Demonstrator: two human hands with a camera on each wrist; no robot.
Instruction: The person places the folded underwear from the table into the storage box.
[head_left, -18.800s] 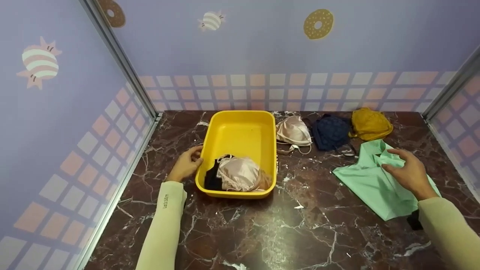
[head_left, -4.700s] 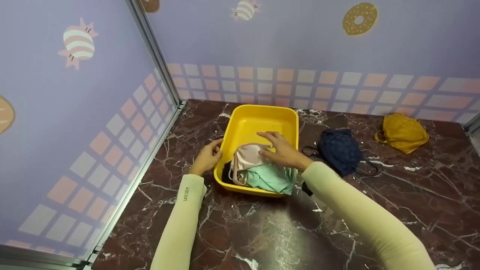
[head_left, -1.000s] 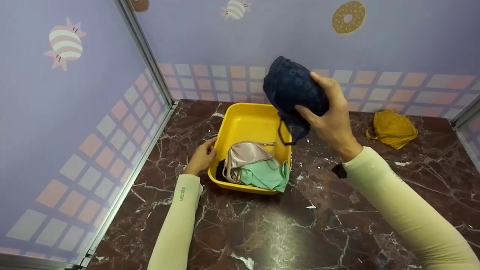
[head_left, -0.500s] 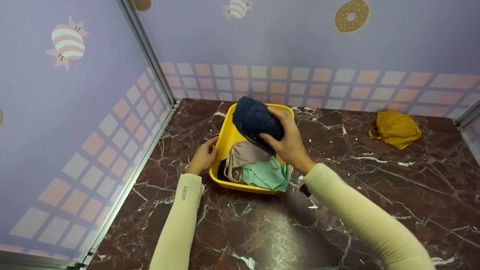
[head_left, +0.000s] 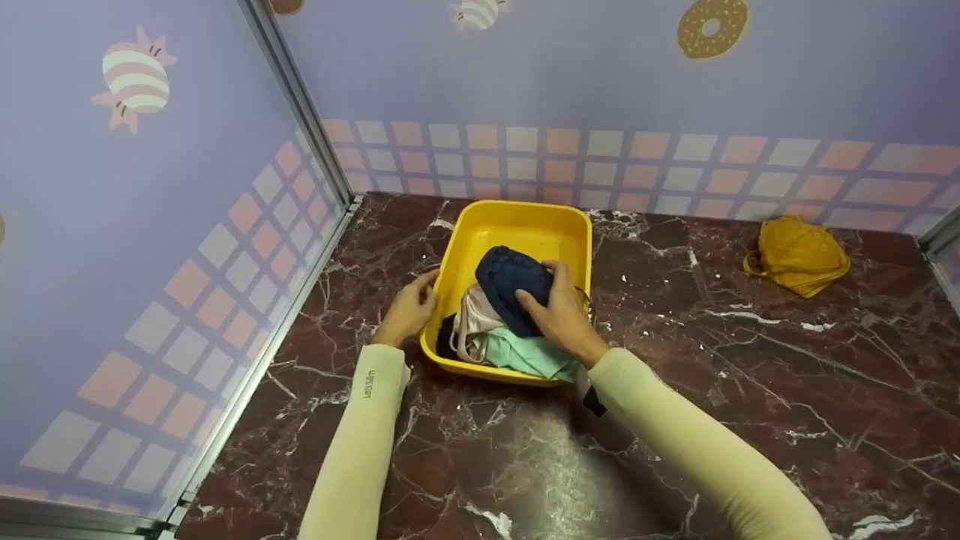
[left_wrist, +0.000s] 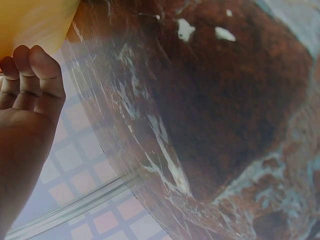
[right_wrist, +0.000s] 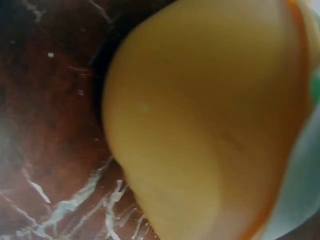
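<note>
My right hand (head_left: 566,315) grips a navy lace bra (head_left: 506,281), thumb on the near side, over the yellow plastic basin (head_left: 525,212). Beneath the bra lie a pale pink satin bra (head_left: 476,306) and a mint green smooth garment (head_left: 529,354). A bit of black cloth (head_left: 446,337) shows at the basin's left corner. My left hand (head_left: 407,309) rests loosely bent fingers against the basin's outer left wall. The left wrist view shows these fingers (left_wrist: 45,65) right at the yellow wall. In the right wrist view the basin's wall (right_wrist: 200,125) hides the hand.
A mustard yellow bra (head_left: 801,255) lies at the back right of the dark marbled tabletop (head_left: 675,420). Patterned purple panels (head_left: 570,82) stand behind and on the left, joined by a metal post (head_left: 300,97).
Earlier the mint garment and a pink satin bra went from the table into the basin. In the last second, my right hand lowered the navy bra leftward into it. The left hand stays put.
</note>
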